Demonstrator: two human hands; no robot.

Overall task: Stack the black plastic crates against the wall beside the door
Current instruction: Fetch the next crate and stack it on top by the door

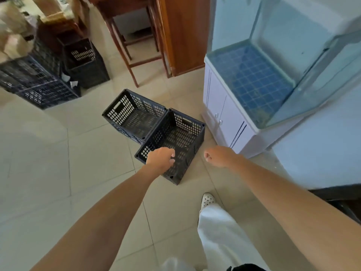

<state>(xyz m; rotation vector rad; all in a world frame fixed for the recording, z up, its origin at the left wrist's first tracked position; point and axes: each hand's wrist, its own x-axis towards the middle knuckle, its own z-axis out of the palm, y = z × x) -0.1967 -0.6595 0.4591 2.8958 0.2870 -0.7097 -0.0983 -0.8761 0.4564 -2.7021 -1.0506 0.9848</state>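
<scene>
- My left hand (161, 157) reaches over the near rim of the nearer black crate (172, 145), fingers curled loosely downward; whether they actually touch the rim I cannot tell from this angle.
- My right hand (218, 155) hangs in the air just right of that crate, fingers folded into a loose fist, gripping nothing.
- The nearer crate stands open side up on the tiled floor (78, 173), turned at an angle, with its far corner touching the second black crate (134, 116), which also stands open side up.
- Just right of both crates is a white cabinet (226, 118) carrying a glass aquarium (277, 65).
- Beyond them stand a wooden table leg frame (134, 45) and a wooden door panel (185, 36).
- At the far left edge of the floor sit more black crates (39, 79), some stacked, one taller stack (86, 61) standing by itself; that area looks blurred.
- My white shoe (207, 199) and white trouser leg (220, 235) are on the tiles below my right arm.
</scene>
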